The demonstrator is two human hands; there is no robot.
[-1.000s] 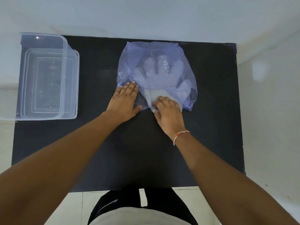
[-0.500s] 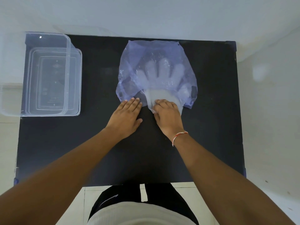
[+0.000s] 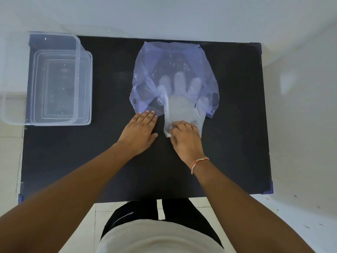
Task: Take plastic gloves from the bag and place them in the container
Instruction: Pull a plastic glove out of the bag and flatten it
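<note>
A translucent purple plastic bag (image 3: 164, 59) lies flat at the back middle of the black table (image 3: 233, 125). A stack of clear plastic gloves (image 3: 180, 108) sticks half out of the bag's near opening, fingers still inside. My right hand (image 3: 184, 137) pinches the cuff end of the gloves. My left hand (image 3: 140, 130) lies flat, fingers spread, fingertips pressing the bag's near left edge. The clear rectangular container (image 3: 60, 86) stands at the table's left end, a clear lid (image 3: 36, 77) leaning over its left side.
White walls border the table at the back and right. Pale floor tiles show at the left and near edges. My torso stands against the table's near edge.
My right hand has pulled the gloves toward me, so more of them lies outside the bag. My left hand slid back to the bag's near edge.
</note>
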